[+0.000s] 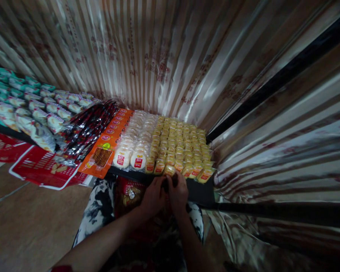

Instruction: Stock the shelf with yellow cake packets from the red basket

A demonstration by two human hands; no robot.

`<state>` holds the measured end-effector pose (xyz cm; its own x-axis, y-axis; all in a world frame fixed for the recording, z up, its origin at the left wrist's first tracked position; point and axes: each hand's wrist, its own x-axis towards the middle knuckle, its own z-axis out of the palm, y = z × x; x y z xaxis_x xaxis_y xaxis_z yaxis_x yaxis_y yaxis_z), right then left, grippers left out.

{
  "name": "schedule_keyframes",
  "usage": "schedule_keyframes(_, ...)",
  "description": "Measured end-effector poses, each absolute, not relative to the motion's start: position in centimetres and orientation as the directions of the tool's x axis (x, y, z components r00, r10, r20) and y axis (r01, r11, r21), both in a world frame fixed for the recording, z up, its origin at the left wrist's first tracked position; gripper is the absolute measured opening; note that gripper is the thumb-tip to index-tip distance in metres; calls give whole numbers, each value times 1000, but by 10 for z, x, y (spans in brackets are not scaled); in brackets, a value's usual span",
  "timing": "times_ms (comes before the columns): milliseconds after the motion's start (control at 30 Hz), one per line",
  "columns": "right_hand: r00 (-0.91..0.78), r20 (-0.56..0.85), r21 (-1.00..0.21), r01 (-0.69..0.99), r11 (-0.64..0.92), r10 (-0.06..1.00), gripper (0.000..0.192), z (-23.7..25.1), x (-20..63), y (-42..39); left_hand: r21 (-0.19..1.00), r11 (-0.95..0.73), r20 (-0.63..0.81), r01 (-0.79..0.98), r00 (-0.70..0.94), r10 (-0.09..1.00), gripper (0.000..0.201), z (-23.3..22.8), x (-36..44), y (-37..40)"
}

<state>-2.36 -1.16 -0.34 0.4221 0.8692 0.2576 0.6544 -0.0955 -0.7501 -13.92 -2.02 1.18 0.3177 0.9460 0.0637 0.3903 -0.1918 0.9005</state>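
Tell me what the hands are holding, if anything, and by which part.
Apparently a small yellow packet, by its near edge. The right hand and left hand are both close to that edge; the picture is too dim to confirm either grip.

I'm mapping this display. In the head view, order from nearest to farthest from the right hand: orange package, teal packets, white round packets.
From the right hand:
1. White round packets, to its left
2. Orange package, left of those
3. Teal packets, at the display's far left
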Motion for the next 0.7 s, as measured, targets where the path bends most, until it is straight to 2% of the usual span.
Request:
schedule_keyframes(267,463,274,-778,622,-89,843,28,-4,-27,-19,887,-215,78,409,326,942,50,7,-137,-16)
schedule_keyframes(467,314,328,-732,681,29,891,33,-24,-19,-20,875,-205,55,438,331,942,49,6,-134,-11)
schedule_keyframes(700,356,340,-735,678,9,870,33,-36,-17,-12,853,-191,36,486,310,950,53,-9,-127,-11)
